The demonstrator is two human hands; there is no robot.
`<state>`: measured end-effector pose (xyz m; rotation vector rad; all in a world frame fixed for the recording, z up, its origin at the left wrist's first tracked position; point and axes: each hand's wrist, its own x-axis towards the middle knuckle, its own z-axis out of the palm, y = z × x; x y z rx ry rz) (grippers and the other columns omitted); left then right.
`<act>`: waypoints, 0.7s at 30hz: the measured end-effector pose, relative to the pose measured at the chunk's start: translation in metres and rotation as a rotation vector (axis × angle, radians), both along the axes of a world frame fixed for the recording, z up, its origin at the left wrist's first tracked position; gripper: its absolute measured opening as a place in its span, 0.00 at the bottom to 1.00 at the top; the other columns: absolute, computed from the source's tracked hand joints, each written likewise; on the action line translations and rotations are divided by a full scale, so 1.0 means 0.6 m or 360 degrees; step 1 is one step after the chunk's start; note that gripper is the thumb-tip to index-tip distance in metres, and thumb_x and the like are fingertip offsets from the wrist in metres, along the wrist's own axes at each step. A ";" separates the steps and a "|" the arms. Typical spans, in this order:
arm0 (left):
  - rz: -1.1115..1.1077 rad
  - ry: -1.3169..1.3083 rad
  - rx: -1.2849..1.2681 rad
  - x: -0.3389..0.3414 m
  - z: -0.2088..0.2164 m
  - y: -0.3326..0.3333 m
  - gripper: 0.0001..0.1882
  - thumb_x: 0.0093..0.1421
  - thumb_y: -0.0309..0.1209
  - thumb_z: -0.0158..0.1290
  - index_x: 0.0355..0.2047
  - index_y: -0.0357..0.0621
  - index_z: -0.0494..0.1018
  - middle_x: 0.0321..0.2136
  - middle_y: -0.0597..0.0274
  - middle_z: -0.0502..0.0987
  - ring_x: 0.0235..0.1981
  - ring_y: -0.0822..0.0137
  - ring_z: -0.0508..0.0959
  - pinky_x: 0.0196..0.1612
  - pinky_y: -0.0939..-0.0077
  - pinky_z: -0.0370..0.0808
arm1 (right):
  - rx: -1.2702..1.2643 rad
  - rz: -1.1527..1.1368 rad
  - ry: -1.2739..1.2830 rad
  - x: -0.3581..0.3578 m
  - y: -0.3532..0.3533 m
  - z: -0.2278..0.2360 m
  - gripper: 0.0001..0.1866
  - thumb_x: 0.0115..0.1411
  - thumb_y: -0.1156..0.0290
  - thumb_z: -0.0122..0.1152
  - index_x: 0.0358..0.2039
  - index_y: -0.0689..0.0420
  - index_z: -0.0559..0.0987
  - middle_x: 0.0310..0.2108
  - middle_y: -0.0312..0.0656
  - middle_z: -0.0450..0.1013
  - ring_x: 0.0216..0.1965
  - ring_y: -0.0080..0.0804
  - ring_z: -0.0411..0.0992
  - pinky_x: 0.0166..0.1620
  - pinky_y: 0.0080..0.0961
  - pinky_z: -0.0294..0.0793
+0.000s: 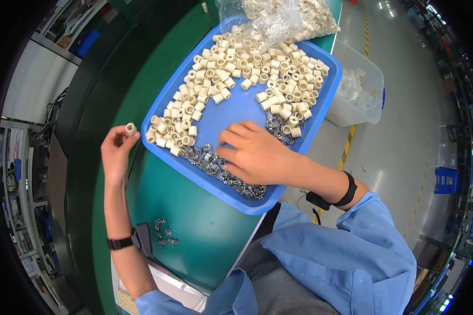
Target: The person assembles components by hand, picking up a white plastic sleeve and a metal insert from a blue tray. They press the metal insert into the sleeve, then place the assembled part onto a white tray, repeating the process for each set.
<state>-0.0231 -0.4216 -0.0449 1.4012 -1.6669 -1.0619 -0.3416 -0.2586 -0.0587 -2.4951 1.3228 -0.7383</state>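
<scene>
My left hand [116, 152] is raised just outside the left corner of a blue tray [231, 203]. It pinches a short cream plastic sleeve [131, 128] between thumb and fingertips, hollow end showing. My right hand [257, 152] is over the near part of the tray, palm down, at a pile of small shiny metal pieces [210, 161]. Its fingers are bent but apart, and I see nothing held between them. Many more cream sleeves [186, 113] lie heaped along the tray's left, far and right sides, around a bare blue patch.
A clear plastic bag [278, 23] of cream parts rests over the tray's far edge. On the green table [205, 231] lie a few loose metal pieces [165, 233]. A translucent bin [355, 100] stands right of the table, and a white box [173, 286] sits near my left forearm.
</scene>
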 end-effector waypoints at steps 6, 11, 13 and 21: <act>0.0071 -0.0094 -0.0059 -0.033 -0.058 -0.128 0.09 0.56 0.24 0.65 0.37 0.38 0.79 0.29 0.73 0.75 0.31 0.80 0.70 0.37 0.83 0.68 | -0.0012 -0.0058 0.0088 -0.006 -0.007 -0.012 0.08 0.56 0.70 0.66 0.36 0.55 0.80 0.37 0.37 0.70 0.44 0.36 0.69 0.50 0.34 0.66; 0.0051 -0.0193 -0.0130 -0.012 -0.091 -0.188 0.08 0.56 0.24 0.65 0.37 0.39 0.80 0.28 0.72 0.77 0.29 0.80 0.70 0.36 0.83 0.68 | 0.0010 -0.0026 -0.0152 -0.004 -0.018 -0.014 0.05 0.55 0.73 0.65 0.32 0.54 0.79 0.32 0.37 0.71 0.40 0.37 0.71 0.48 0.35 0.68; 0.0052 -0.0172 -0.0138 -0.015 -0.099 -0.189 0.08 0.57 0.24 0.65 0.37 0.39 0.81 0.28 0.71 0.78 0.29 0.80 0.70 0.35 0.82 0.68 | 0.0017 -0.0034 -0.0242 -0.008 -0.018 -0.018 0.05 0.54 0.74 0.65 0.32 0.54 0.78 0.31 0.37 0.72 0.38 0.38 0.71 0.48 0.36 0.69; -0.0147 -0.0033 -0.0224 0.026 -0.136 -0.223 0.07 0.58 0.20 0.62 0.36 0.40 0.78 0.32 0.69 0.78 0.34 0.76 0.74 0.42 0.80 0.72 | -0.0070 -0.0089 -0.0501 0.004 -0.017 -0.030 0.16 0.51 0.74 0.62 0.42 0.58 0.79 0.27 0.41 0.72 0.36 0.43 0.75 0.45 0.42 0.71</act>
